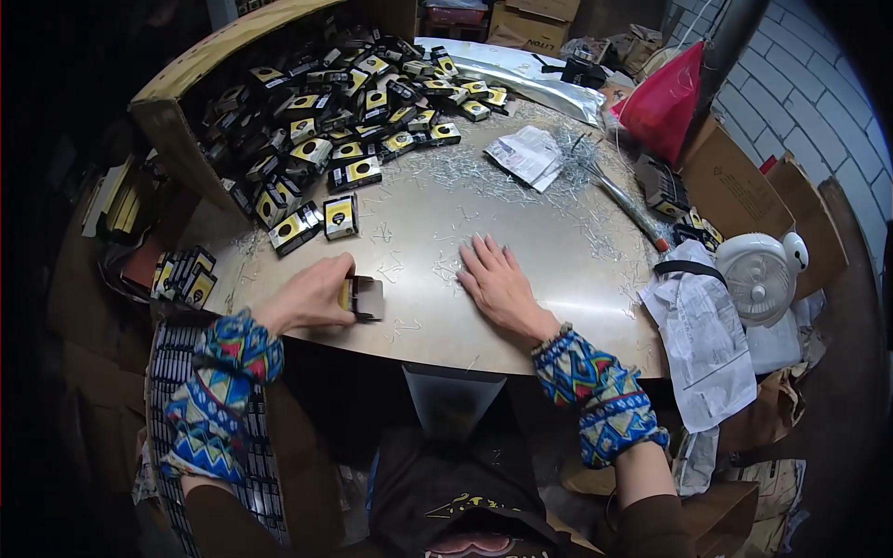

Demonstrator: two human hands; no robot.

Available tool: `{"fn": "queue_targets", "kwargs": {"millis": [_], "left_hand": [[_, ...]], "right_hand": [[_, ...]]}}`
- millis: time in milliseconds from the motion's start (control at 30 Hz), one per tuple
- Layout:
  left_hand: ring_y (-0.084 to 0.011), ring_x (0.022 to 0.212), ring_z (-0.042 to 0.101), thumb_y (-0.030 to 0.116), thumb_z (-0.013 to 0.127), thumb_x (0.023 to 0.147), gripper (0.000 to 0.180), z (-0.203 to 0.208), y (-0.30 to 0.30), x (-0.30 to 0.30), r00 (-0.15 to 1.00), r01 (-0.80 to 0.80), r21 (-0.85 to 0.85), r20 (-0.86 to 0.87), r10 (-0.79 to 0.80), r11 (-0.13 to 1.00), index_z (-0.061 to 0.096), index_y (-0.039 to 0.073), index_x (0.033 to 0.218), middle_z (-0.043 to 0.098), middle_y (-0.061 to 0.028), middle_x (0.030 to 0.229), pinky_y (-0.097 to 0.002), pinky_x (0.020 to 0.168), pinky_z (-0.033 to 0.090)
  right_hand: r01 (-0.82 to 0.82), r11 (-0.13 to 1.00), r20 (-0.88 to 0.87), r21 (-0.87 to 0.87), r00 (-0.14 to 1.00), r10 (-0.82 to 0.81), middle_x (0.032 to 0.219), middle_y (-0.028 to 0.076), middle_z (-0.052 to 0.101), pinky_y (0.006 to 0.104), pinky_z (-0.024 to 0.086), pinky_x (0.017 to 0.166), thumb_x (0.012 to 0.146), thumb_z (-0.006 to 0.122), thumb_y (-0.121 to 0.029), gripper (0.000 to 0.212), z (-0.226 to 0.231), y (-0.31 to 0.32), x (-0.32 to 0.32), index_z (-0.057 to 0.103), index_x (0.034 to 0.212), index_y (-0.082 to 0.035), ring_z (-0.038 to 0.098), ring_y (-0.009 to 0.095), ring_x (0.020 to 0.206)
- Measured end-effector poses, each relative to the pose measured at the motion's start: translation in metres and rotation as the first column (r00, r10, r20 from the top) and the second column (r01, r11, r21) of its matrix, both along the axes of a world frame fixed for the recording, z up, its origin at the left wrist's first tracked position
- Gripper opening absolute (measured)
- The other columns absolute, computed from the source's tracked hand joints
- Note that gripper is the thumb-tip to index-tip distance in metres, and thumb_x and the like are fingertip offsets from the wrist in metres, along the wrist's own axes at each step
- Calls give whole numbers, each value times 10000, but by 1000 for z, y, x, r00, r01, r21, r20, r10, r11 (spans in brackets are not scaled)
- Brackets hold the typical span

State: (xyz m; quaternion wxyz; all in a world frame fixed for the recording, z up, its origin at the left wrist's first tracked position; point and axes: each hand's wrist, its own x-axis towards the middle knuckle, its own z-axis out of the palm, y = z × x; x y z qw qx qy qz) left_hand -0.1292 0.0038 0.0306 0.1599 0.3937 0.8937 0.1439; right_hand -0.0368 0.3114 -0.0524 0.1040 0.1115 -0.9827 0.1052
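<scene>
black boxes (312,151) with yellow printed labels lie heaped; the left hand (316,293) pinches an open box (369,299) by the table's near edge (419,359); right hand (498,286) flat, fingers spread; then printed paper (528,154), wire bits (579,166), white fan (758,281).

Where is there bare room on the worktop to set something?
Mostly bare worktop lies between the held box and right hand, and between right hand and white sheets; stray wires dot both. Crowded: back left, under heaped boxes.
</scene>
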Motion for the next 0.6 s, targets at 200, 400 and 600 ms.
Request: {"fn": "queue_targets", "kwargs": {"millis": [200, 400, 600], "left_hand": [[-163, 1018, 642, 133, 521, 1001, 374, -23, -11, 95, 357, -865, 388, 922, -152, 317, 426, 15, 1342, 603, -98, 1180, -314, 841, 573], [-201, 1007, 651, 196, 486, 1017, 233, -128, -41, 208, -54, -979, -24, 989, -140, 204, 523, 158, 1244, 626, -35, 1135, -420, 685, 607], [-117, 759, 620, 99, 658, 891, 196, -167, 20, 250, 5, -902, -81, 980, 199, 424, 622, 48, 1076, 653, -31, 914, -236, 634, 489]], "right_hand": [[36, 793, 183, -608, 978, 96, 1503, 223, 357, 453, 264, 1159, 998, 510, -277, 456, 8, 15, 26, 470, 1405, -74, 309, 364, 1418], [-168, 955, -16, -244, 985, 169, 1494, 216, 374, 480, 270, 1152, 993, 519, -267, 438, 2, -24, 29, 492, 1385, -73, 325, 385, 1404], [-12, 984, -87, -178, 996, -3, 1451, 247, 406, 516, 298, 1120, 985, 512, -220, 484, -2, -89, 77, 425, 1373, 55, 351, 401, 1378]]}}
